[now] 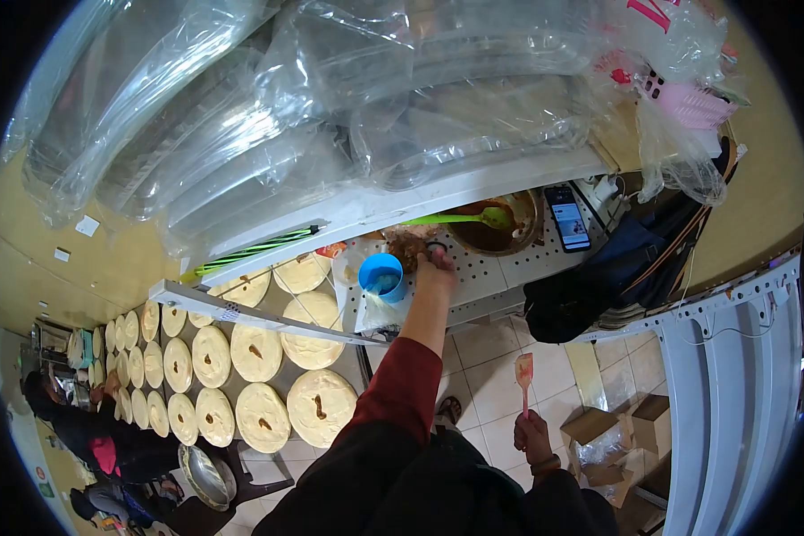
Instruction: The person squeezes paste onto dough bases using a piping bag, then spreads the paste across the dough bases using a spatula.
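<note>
My left hand [436, 271] reaches onto the perforated metal shelf, its fingers closed at a black loop-shaped handle [435, 246]. What the handle belongs to is hard to make out. Beside it lies a clear bag of brown stuff [406, 251], and a blue cup [381, 277] stands just to the left. Behind the fingers sits a metal bowl [538, 234] of dark brown sauce, with a lime-green spatula [487, 217] resting across it. Low on the right, my right hand [533, 436] grips a red spatula [525, 375] upright; its blade has brownish smears.
Rows of round cream-coloured cakes [320, 407], many with a brown smear, cover the left table. Wrapped clear plastic containers [473, 125] fill the upper shelf. A phone [567, 219] lies beside the bowl. Cardboard boxes [590, 427] stand on the floor; a co-worker [107, 429] works far left.
</note>
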Action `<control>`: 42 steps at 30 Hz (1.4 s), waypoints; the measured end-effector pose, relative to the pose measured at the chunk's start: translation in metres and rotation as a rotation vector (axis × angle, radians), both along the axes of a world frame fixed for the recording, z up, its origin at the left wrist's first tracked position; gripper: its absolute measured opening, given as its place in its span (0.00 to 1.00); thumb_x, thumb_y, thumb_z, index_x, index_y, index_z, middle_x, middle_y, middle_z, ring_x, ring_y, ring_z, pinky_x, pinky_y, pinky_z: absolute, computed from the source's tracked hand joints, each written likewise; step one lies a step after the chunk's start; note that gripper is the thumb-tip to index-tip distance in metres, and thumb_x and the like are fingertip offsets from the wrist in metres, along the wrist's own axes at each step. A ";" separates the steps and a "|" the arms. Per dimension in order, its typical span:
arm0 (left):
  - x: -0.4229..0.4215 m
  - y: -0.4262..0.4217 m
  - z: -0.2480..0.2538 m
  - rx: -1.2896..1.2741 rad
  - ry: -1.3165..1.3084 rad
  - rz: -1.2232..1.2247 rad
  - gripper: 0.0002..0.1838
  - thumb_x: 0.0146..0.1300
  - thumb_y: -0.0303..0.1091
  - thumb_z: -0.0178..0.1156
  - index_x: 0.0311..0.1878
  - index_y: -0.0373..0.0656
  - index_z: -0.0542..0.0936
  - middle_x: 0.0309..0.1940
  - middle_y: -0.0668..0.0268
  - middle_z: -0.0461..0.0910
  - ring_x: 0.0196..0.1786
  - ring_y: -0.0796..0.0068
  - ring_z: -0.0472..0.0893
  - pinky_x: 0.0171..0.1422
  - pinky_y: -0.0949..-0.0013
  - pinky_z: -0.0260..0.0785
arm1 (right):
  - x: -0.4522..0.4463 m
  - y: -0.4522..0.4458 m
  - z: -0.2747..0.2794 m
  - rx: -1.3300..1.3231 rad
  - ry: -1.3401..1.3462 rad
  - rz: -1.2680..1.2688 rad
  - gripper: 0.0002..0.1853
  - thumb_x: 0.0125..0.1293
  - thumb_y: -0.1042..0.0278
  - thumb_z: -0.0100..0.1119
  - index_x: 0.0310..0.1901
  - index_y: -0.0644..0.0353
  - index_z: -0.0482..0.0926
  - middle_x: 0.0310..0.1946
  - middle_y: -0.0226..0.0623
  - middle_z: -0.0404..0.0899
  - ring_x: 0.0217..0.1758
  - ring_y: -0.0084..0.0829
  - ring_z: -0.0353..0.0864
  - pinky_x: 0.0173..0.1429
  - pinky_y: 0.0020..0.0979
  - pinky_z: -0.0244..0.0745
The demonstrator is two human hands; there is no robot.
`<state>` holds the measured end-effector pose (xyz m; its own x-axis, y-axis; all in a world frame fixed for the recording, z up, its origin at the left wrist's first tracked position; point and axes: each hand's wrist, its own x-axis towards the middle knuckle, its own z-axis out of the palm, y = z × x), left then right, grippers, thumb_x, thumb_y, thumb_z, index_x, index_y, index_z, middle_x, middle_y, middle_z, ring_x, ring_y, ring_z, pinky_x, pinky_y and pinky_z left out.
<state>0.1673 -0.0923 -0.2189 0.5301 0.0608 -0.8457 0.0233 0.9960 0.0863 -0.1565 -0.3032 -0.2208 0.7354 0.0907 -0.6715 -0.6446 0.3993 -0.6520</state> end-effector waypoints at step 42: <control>-0.314 0.154 0.294 1.949 -1.684 0.240 0.06 0.49 0.29 0.59 0.32 0.47 0.78 0.28 0.65 0.75 0.26 0.70 0.70 0.28 0.73 0.64 | 0.011 0.077 0.020 -0.055 -0.088 0.454 0.09 0.59 0.64 0.50 0.27 0.54 0.63 0.13 0.23 0.59 0.11 0.15 0.55 0.14 0.18 0.51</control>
<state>-0.1468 0.0615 0.0748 0.2282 -0.0290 0.9732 -0.9662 -0.1301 0.2227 -0.1453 -0.2262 -0.2004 0.6838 0.3827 -0.6212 -0.6873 0.0522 -0.7245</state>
